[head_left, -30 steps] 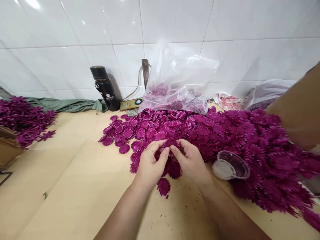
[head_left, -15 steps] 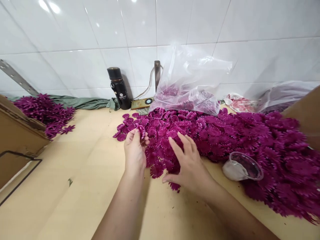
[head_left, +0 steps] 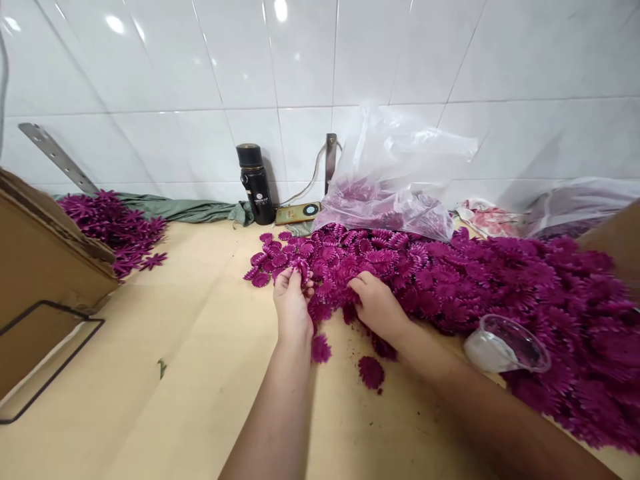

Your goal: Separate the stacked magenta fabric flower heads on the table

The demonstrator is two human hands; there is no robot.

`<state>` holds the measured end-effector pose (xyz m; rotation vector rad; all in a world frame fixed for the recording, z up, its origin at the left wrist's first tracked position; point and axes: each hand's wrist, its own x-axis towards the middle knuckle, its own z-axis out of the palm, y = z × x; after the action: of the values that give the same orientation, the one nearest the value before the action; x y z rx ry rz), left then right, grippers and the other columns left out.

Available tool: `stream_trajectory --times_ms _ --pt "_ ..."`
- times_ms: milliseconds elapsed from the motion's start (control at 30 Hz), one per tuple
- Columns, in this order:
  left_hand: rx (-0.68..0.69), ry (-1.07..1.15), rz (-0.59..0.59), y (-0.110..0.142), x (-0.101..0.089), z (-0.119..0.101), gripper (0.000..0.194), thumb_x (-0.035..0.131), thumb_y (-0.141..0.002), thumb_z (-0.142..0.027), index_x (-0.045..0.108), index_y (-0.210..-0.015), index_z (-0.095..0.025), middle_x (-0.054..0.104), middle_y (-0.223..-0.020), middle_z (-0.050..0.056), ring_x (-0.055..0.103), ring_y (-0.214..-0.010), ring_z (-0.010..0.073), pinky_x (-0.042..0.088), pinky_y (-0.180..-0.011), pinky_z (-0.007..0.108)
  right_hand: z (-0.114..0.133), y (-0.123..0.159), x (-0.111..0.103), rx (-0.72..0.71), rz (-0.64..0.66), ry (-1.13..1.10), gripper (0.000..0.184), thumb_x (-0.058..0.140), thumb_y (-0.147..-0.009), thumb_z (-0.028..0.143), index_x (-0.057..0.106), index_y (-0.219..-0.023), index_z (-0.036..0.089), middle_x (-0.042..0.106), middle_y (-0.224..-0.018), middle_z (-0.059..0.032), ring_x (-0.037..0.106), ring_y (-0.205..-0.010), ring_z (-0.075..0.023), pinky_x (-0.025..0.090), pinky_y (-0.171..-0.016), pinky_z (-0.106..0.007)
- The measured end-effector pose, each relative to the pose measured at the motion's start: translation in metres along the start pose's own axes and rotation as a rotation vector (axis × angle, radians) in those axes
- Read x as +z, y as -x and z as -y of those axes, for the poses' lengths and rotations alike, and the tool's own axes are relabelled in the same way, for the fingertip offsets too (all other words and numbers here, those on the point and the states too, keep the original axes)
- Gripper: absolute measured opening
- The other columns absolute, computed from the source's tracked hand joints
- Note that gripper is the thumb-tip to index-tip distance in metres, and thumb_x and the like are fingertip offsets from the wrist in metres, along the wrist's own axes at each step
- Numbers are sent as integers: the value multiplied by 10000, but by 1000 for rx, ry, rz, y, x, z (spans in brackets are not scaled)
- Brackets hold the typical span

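Lowered from its spread pose of half a second ago, the right hand (head_left: 379,305) has closed its fingers down at the front of the purple pile (head_left: 450,273); whether they pinch a piece, I cannot tell. Thumb and fingertips of the left hand (head_left: 291,312) still grasp a petalled disc (head_left: 302,269), held above the pile's left end, toward the back edge of the tabletop (head_left: 210,400). It should handle as something very light, thin and fairly soft, its narrow petals likely to bend or snag on neighbours, so the flat centre is probably the best hold. These pieces look deep magenta, round and fringed, some slightly cupped, with paler petal edges. One loose disc (head_left: 371,372) lies in front of the right hand, while a clear tub (head_left: 546,363) with something white inside tilts by the pile's front.
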<state>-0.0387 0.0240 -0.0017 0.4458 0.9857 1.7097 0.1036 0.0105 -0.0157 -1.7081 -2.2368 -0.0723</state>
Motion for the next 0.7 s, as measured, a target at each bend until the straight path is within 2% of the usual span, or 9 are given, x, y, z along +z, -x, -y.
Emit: stream_trajectory --times_ms 133,267,367,467,533,600,667,700 --pt "2 -27 54 1 2 2 368 747 -520 -277 528 -793 -164 550 -601 -71 496 -482 46 363 -462 165 -27 -17 -27 59 -184 -208 261 516 -658 19 636 -823 184 631 -854 -56 583 -843 -202 466 -796 -325" --pt "-13 -52 108 1 6 3 382 780 -462 -265 552 -745 -150 562 -583 -68 484 -478 43 346 -452 160 -63 -23 -71 207 -282 -384 202 563 -664 54 659 -790 180 668 -781 -30 614 -731 -200 491 -722 -365" --pt "-18 -86 129 3 8 5 387 798 -439 -294 538 -686 -149 536 -551 -77 473 -470 41 349 -457 161 -94 -15 -105 350 -361 -314 216 609 -663 71 684 -843 163 690 -753 -34 631 -724 -204 473 -729 -368" --pt "-1 -129 178 5 8 6 404 805 -445 -342 525 -663 -149 506 -529 -87 436 -452 34 341 -459 164 -126 2 -132 488 -373 -102 232 593 -750 201 681 -949 122 705 -852 -98 639 -829 -232 438 -740 -383" --pt "15 -164 209 7 8 7 408 800 -463 -372 520 -658 -150 489 -521 -90 404 -438 29 324 -452 166 -150 17 -143 576 -310 60 274 593 -768 299 684 -940 107 700 -867 -138 636 -868 -268 419 -713 -393" --pt "28 -203 224 8 8 8 411 790 -483 -407 512 -649 -153 466 -505 -94 380 -429 30 302 -441 170 -175 33 -145 606 -251 119 311 634 -729 377 697 -814 85 690 -782 -163 635 -871 -316 400 -693 -412" --pt "31 -234 230 9 8 8 423 777 -493 -447 502 -635 -158 456 -496 -92 372 -429 35 292 -436 174 -197 46 -138 541 -236 116 382 611 -723 472 691 -705 99 675 -726 -155 620 -921 -351 382 -750 -448" --pt "30 -246 231 10 8 8 431 770 -495 -466 497 -628 -161 454 -494 -90 371 -432 38 291 -436 176 -207 52 -133 513 -277 98 390 637 -688 497 671 -622 114 664 -690 -153 616 -925 -370 376 -782 -474"
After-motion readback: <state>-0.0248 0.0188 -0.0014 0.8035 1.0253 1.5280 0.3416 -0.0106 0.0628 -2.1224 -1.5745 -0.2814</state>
